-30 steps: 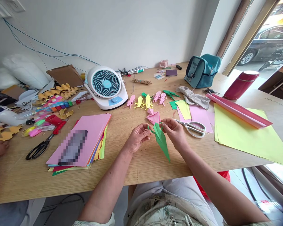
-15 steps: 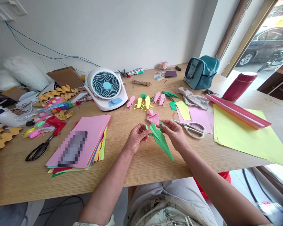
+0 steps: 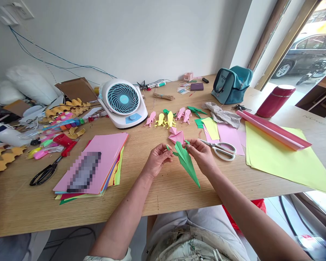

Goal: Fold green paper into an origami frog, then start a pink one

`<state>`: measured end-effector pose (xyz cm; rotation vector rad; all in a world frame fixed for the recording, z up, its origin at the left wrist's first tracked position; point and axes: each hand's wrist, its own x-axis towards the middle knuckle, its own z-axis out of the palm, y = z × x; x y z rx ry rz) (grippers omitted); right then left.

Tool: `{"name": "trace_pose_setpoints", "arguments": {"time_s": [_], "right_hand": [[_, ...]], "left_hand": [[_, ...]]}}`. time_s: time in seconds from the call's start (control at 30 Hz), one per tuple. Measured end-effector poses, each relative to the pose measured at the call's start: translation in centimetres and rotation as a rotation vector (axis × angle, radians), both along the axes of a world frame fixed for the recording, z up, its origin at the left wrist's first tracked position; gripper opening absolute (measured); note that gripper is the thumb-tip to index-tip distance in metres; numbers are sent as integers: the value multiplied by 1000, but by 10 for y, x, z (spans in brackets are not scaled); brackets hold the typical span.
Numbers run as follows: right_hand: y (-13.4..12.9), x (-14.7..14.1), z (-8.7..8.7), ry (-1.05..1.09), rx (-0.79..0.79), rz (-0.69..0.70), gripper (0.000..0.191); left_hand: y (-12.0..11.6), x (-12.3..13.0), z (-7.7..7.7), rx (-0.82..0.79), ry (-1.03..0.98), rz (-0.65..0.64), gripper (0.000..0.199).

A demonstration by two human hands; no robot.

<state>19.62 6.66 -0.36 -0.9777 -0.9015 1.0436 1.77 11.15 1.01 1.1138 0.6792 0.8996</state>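
Between my two hands is a green folded paper figure (image 3: 188,165), its long point hanging down toward the table's front edge. My left hand (image 3: 160,159) pinches a thin flap on the figure's left side. On the opposite side, my right hand (image 3: 201,150) has a matching narrow flap between thumb and fingers. Just beyond them lies a pink folded paper piece (image 3: 176,136). Farther back stand yellow paper frogs (image 3: 170,119), pink paper frogs (image 3: 187,115) and a green folded one (image 3: 197,110). White-handled scissors (image 3: 224,150) rest right of my right hand.
A stack of coloured paper (image 3: 108,152) lies at left, with black-handled scissors (image 3: 45,174) beside it. Behind stands a white fan (image 3: 133,119). At right are yellow sheets (image 3: 282,163), a pink paper roll (image 3: 277,132), a red flask (image 3: 274,102) and a teal bag (image 3: 228,88).
Both hands keep their pinch on the green paper figure. Its upper part has turned slightly and its side flaps stand a little farther out.
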Motion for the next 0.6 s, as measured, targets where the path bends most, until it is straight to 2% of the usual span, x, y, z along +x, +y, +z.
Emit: {"name": "trace_pose_setpoints", "arguments": {"time_s": [0.2,0.47,0.6], "right_hand": [[-4,1,2,13,-25,49,41],[-10,2,2,16,-162,349,54],[-11,2,1,-41,-143,404,48]], "left_hand": [[-1,1,0,29,30,2,42],[-2,2,-2,193,23,-26,37],[-2,2,-2,291,44,-32,39]]}}
